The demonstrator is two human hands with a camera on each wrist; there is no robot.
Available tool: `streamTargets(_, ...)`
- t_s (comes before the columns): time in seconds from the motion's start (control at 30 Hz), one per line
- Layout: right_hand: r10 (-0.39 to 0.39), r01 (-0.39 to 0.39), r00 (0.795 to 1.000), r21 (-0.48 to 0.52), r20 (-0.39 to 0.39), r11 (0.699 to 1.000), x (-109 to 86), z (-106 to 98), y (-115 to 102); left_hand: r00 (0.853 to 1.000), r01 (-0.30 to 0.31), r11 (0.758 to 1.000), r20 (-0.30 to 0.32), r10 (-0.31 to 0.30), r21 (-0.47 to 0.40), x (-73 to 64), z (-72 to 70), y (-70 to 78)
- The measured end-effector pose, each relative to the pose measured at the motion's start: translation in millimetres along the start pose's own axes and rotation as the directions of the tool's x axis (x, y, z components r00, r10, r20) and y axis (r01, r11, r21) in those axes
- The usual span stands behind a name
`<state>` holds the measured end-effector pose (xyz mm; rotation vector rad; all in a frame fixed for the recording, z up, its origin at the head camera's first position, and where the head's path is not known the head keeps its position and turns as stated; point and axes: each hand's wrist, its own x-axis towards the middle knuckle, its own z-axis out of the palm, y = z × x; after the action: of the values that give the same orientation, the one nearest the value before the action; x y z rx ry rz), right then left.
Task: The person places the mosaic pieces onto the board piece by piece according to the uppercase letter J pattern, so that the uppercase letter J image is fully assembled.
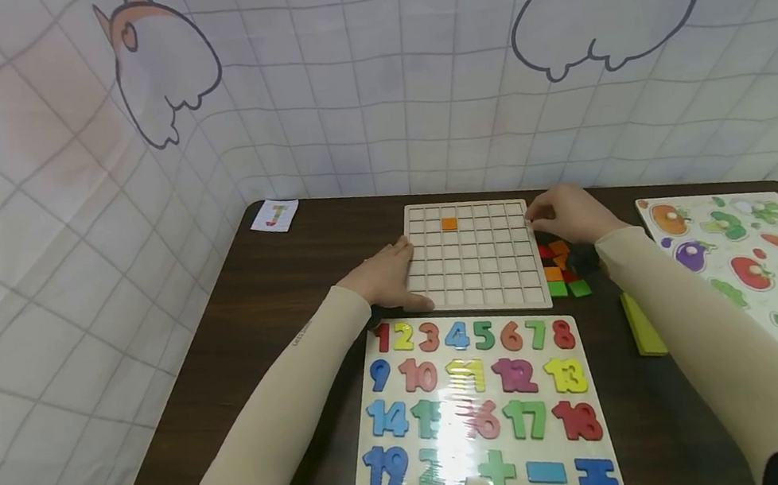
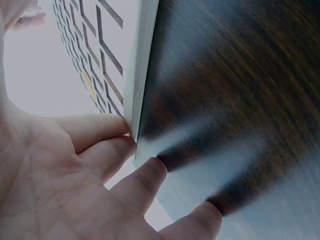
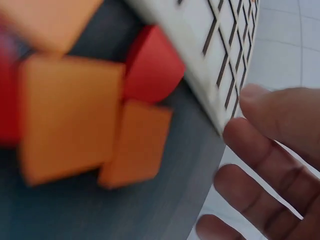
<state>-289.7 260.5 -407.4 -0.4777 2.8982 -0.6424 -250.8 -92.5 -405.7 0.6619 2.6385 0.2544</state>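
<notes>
A pale wooden grid board (image 1: 481, 264) lies flat at the back of the table, with one orange square tile (image 1: 448, 224) in its upper left part. My left hand (image 1: 387, 276) is at the board's left side, fingers spread and fingertips right at the edge in the left wrist view; the thumb lies by the near corner. At the far right edge is my right hand (image 1: 568, 212), its thumb and index fingertips (image 3: 237, 131) right at the rim with no tile between them. Loose red, orange and green tiles (image 3: 72, 117) lie beside the board, below the right hand.
A number puzzle board (image 1: 477, 416) sits directly in front of the grid board. On the right are a vegetable puzzle board (image 1: 713, 237) and a yellow-green block (image 1: 644, 329), partly under the right forearm. A small picture card (image 1: 275, 215) lies at the back left corner.
</notes>
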Motion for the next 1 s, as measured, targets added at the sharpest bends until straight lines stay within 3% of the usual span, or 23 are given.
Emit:
streamTargets(0.17,-0.022,0.023,0.998,-0.023,0.063,0.999,-13.6,-1.1,10.1,1.0,0.003,1.0,-0.002,-0.003,-0.001,-0.7,-1.1,-1.3)
streamTargets(0.43,-0.038,0.035,0.992,0.028,0.117,0.999,-32.8,17.2,13.6,1.0,0.008,1.0,0.022,-0.008,-0.007,-3.9,14.7,-3.7)
streamTargets(0.63,-0.049,0.048,0.996,0.018,0.08,0.999,-39.3,18.6,19.2,1.0,0.008,1.0,0.01,-0.008,-0.002,-3.5,16.8,-2.2)
streamTargets(1.0,-0.049,0.049,0.998,-0.003,0.044,0.999,-44.1,0.3,24.5,1.0,-0.019,1.0,-0.005,0.019,0.004,0.2,2.4,-1.4)
